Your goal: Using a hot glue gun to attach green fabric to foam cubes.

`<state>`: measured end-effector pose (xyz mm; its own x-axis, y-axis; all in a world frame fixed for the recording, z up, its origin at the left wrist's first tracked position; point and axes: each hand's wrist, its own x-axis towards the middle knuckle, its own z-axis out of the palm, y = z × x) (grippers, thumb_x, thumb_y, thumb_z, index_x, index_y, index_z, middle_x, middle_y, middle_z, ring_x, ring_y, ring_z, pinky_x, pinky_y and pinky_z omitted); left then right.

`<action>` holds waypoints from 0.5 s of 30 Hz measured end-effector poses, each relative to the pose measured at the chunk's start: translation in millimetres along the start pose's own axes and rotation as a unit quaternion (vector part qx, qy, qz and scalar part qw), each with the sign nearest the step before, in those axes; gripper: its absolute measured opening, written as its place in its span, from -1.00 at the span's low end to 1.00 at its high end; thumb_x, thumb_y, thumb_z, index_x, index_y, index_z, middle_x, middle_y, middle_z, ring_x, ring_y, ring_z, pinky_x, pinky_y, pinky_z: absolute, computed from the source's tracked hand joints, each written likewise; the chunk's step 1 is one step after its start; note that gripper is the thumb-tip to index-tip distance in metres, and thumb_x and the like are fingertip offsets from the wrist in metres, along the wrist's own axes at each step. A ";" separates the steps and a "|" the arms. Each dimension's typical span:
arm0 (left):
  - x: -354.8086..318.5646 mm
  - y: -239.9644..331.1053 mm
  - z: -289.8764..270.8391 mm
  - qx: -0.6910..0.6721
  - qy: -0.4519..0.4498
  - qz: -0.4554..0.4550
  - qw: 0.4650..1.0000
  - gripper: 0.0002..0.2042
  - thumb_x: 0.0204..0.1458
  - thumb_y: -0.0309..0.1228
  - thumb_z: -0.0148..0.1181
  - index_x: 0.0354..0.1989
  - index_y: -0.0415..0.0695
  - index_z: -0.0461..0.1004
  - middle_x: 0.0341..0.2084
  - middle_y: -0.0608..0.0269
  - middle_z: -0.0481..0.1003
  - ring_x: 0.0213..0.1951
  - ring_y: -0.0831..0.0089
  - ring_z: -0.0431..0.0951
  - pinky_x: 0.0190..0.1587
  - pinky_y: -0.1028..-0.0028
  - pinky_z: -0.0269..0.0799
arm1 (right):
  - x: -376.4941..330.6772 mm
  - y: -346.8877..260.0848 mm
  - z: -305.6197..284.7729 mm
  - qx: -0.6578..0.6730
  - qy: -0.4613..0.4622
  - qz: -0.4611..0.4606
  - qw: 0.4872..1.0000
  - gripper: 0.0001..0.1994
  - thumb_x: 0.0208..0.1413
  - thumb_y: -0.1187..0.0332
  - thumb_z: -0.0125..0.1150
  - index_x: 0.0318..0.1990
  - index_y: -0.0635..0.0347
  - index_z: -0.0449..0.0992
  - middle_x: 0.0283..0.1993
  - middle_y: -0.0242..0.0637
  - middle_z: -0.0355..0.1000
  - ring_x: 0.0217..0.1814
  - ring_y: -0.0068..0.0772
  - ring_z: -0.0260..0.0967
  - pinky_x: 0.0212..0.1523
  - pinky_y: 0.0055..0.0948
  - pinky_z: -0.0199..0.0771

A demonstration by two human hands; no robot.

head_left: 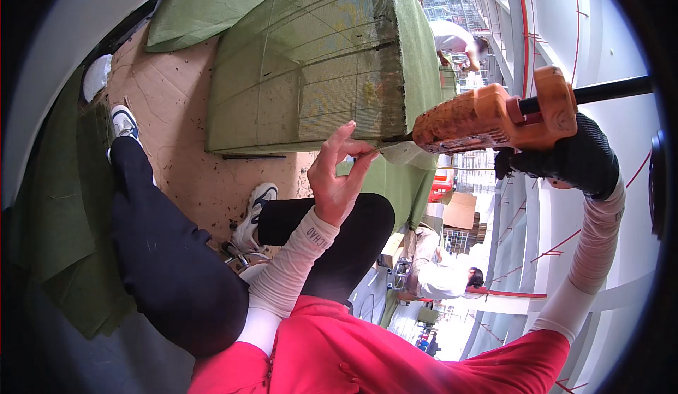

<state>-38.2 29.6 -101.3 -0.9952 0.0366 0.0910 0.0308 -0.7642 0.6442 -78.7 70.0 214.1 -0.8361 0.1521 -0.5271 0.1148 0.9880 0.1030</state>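
In my black-gloved right hand (572, 157) is a dirty orange glue gun (466, 122), with a black stick (614, 90) entering its back end. Its dark nozzle points left, at a lower corner of a large box-shaped wire frame (304, 69) covered in green mesh and cloth. My bare left hand (339, 175) is closed in a pinch beside the nozzle. Between thumb and forefinger it has the edge of a pale green cloth flap (409, 155) at that corner; the other fingers are raised. A dark strip (385, 48) runs along the frame's edge.
Brown sheeting (176, 111) strewn with dark scraps covers the floor by my shoes. Folded green cloth (63, 203) lies at left, and another green piece (205, 5) at upper left. Two people in white tops (452, 37) (441, 279) are at right, near a cardboard box (459, 210).
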 end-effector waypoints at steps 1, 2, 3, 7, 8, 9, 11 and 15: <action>0.0 0.1 0.2 0.001 0.001 0.001 1.000 -0.44 -0.18 -0.71 0.25 0.06 -0.27 0.21 -0.46 0.21 0.51 -0.39 0.57 0.49 -0.17 0.54 0.40 | 0.2 0.5 0.0 0.000 0.000 0.001 1.000 -0.52 -0.21 0.36 0.37 -0.06 0.23 0.41 -0.15 -0.31 0.40 -0.17 -0.34 0.35 -0.08 -0.39 0.35; 0.2 0.1 0.4 0.003 -0.001 0.002 1.000 -0.44 -0.19 -0.72 0.25 0.06 -0.27 0.22 -0.46 0.21 0.51 -0.39 0.57 0.49 -0.17 0.54 0.40 | -0.3 0.6 0.2 0.003 0.001 0.003 1.000 -0.52 -0.22 0.36 0.37 -0.06 0.23 0.41 -0.15 -0.31 0.40 -0.17 -0.34 0.35 -0.08 -0.39 0.35; 0.2 0.3 0.3 0.001 0.001 0.004 1.000 -0.44 -0.19 -0.72 0.25 0.06 -0.27 0.22 -0.46 0.21 0.51 -0.39 0.57 0.49 -0.17 0.54 0.40 | -0.6 0.7 0.5 0.004 0.001 0.005 1.000 -0.52 -0.22 0.36 0.37 -0.06 0.23 0.41 -0.15 -0.31 0.40 -0.16 -0.35 0.35 -0.08 -0.39 0.35; -0.1 1.8 0.0 -0.008 0.001 -0.002 1.000 -0.45 -0.19 -0.72 0.25 0.05 -0.27 0.23 -0.45 0.21 0.51 -0.39 0.57 0.49 -0.17 0.54 0.40 | -1.3 1.1 2.1 0.011 0.003 0.008 1.000 -0.52 -0.22 0.37 0.37 -0.06 0.23 0.40 -0.15 -0.32 0.40 -0.16 -0.35 0.35 -0.08 -0.40 0.35; -0.1 2.1 -0.1 -0.010 0.000 -0.007 1.000 -0.45 -0.19 -0.72 0.25 0.05 -0.27 0.23 -0.45 0.21 0.51 -0.39 0.57 0.49 -0.17 0.53 0.40 | -1.2 1.2 1.6 0.014 0.004 0.009 1.000 -0.52 -0.22 0.37 0.37 -0.06 0.23 0.40 -0.15 -0.32 0.40 -0.16 -0.36 0.35 -0.08 -0.40 0.35; -0.1 2.3 -0.2 -0.012 0.002 -0.007 1.000 -0.45 -0.19 -0.72 0.25 0.05 -0.27 0.23 -0.45 0.21 0.51 -0.39 0.57 0.49 -0.17 0.53 0.40 | -1.3 1.4 2.2 0.016 0.005 0.011 1.000 -0.52 -0.22 0.37 0.37 -0.06 0.24 0.40 -0.14 -0.32 0.40 -0.16 -0.36 0.35 -0.08 -0.40 0.35; 0.1 2.7 -0.7 -0.004 0.000 -0.003 1.000 -0.45 -0.19 -0.72 0.25 0.05 -0.27 0.23 -0.45 0.22 0.51 -0.39 0.57 0.49 -0.16 0.53 0.40 | -1.8 1.8 2.4 0.023 0.005 0.014 1.000 -0.52 -0.22 0.37 0.37 -0.06 0.24 0.40 -0.14 -0.32 0.40 -0.16 -0.36 0.35 -0.07 -0.40 0.35; 0.4 3.4 -2.0 -0.009 0.001 0.000 1.000 -0.45 -0.19 -0.72 0.25 0.05 -0.26 0.23 -0.45 0.23 0.51 -0.39 0.58 0.49 -0.15 0.52 0.39 | -4.6 3.1 3.6 0.043 0.008 0.026 0.999 -0.52 -0.22 0.38 0.37 -0.06 0.24 0.40 -0.14 -0.32 0.40 -0.16 -0.37 0.35 -0.07 -0.40 0.35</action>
<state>-38.7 25.7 -100.6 -0.9953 0.0355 0.0903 0.0295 -0.7762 0.6298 -72.5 72.4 213.8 -0.8366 0.2036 -0.5086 0.2036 0.9774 0.0564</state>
